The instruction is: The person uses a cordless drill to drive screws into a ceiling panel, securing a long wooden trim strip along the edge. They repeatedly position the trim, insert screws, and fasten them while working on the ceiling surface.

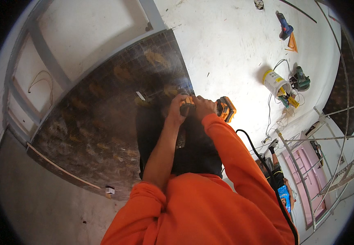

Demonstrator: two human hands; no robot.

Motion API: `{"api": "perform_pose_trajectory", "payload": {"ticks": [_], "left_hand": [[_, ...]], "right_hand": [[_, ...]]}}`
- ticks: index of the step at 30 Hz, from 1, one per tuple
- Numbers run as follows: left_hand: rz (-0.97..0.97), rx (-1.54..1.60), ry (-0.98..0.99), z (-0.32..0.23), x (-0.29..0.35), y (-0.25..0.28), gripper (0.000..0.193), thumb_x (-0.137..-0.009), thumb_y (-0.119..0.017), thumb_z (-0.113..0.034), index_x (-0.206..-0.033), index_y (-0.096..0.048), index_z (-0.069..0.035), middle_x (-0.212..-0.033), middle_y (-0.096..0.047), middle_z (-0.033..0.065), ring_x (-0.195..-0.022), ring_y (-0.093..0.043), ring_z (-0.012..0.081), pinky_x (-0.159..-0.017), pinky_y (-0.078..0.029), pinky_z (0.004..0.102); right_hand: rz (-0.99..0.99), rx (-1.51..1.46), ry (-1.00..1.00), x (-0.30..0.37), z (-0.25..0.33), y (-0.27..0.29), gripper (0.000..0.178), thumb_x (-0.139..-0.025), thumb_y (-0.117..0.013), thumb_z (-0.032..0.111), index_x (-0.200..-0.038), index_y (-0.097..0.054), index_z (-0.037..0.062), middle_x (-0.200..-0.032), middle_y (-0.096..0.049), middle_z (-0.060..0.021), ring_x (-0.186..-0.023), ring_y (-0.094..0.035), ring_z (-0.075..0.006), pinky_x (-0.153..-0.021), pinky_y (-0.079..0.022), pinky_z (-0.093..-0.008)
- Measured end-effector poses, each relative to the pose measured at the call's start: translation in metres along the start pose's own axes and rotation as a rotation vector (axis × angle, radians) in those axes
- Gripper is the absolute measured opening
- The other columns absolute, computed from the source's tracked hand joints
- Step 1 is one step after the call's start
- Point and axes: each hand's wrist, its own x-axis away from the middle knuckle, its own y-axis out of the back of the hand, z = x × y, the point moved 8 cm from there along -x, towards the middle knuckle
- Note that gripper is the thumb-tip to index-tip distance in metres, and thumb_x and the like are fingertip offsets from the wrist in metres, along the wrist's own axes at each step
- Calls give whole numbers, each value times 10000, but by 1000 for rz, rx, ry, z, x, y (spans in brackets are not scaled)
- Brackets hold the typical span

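— Held, and where?
— Cordless tool (187, 107), at edge of dark board (99, 98); left hand (177, 107) wrapped round front, right hand (205, 107) closed ahead of orange battery (227, 109)
— Progress?
— Seemingly under way at edge; amount finished, amount left: cannot tell

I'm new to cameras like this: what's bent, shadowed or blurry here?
Head view: fisheye bending curves the edge of the brown panel, and the corners go black; head view: a soft shadow lies beside the white bucket; head view: the power tool, left hand and right hand show no obvious motion blur.
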Motion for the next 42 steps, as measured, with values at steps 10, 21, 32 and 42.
{"api": "perform_pose_trajectory", "payload": {"ticks": [10,21,32,42], "left_hand": [[-28,292,102,20,-5,7,185,-864,-561,-190,-943,-622,-34,-827,-600,40,-756,-614,160,-665,-538,313],[40,354,44,18,0,5,188,-862,-583,-213,-929,-622,-41,-848,-620,38,-760,-623,159,-688,-531,302],[43,498,47,20,2,4,184,-843,-601,-188,-933,-619,-28,-871,-626,49,-792,-630,179,-730,-536,302],[9,556,77,27,0,8,173,-829,-627,-172,-929,-602,-33,-869,-621,57,-825,-635,194,-756,-547,343]], "right_hand": [[-44,91,60,-3,2,-1,472,-775,-677,321,-1204,-571,157,-1024,-654,-92,-912,-676,-335,-787,-527,-490],[-75,281,169,-4,13,2,380,-822,-639,182,-1187,-538,140,-1024,-672,-86,-822,-701,-298,-668,-556,-424],[-111,322,214,-9,19,9,342,-803,-649,172,-1132,-566,122,-965,-645,-88,-821,-685,-305,-696,-543,-440],[-114,376,255,-10,20,6,387,-781,-686,213,-1138,-566,124,-937,-655,-81,-829,-695,-301,-697,-549,-431]]}}
